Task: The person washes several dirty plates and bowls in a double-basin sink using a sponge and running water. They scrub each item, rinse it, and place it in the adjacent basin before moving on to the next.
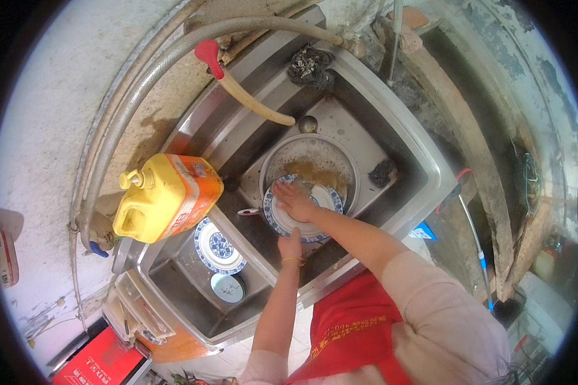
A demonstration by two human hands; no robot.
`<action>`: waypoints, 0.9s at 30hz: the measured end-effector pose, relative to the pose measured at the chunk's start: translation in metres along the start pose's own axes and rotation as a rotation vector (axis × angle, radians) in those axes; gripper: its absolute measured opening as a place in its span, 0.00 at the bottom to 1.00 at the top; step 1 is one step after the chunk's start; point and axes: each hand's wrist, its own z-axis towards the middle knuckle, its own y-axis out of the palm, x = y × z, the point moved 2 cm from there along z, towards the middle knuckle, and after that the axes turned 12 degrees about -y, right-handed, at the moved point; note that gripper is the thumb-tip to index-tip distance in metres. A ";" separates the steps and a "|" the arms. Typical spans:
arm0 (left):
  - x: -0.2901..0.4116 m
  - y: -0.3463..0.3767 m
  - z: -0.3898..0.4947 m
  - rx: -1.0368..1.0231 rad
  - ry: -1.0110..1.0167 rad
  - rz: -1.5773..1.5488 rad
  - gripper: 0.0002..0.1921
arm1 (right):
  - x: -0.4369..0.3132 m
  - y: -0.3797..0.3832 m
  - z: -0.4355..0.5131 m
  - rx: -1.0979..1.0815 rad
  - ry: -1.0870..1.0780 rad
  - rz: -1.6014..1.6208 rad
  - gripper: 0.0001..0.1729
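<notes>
My left hand [290, 244] grips the near rim of a white plate with a blue patterned border [327, 232], which is tilted over a round metal basin [350, 161] in the large sink compartment. Spread across the plate's upper face is my right hand [296, 199]; whether it holds a cloth is hidden. Brownish water with residue lies in the basin. A spoon-like utensil with a white handle tip [248, 211] is left of the plate. In the smaller compartment lie a blue-and-white plate [220, 245] and a small pale dish [227, 288].
A yellow jug with a pump [168, 197] stands on the sink's left rim. A tan hose [257, 103] hangs from a red-handled tap [211, 57]. Dark scouring pads [383, 173] and a black mesh clump [310, 66] lie around the basin. Plastic containers [135, 308] stand at lower left.
</notes>
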 end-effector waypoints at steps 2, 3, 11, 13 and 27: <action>0.009 0.007 -0.010 0.038 -0.017 -0.021 0.16 | 0.016 -0.009 0.002 -0.035 0.135 -0.116 0.32; 0.017 0.011 -0.020 0.035 -0.032 -0.083 0.17 | 0.025 -0.008 -0.004 -0.022 0.220 -0.124 0.32; 0.039 0.015 -0.045 0.086 0.086 -0.194 0.15 | -0.006 -0.027 -0.092 -0.203 0.484 -0.176 0.33; 0.049 0.010 -0.057 0.100 0.118 -0.170 0.15 | -0.032 -0.028 -0.112 -0.155 0.358 -0.142 0.33; 0.067 -0.038 -0.117 0.021 0.208 0.061 0.19 | -0.062 -0.074 -0.028 0.215 0.088 -0.090 0.31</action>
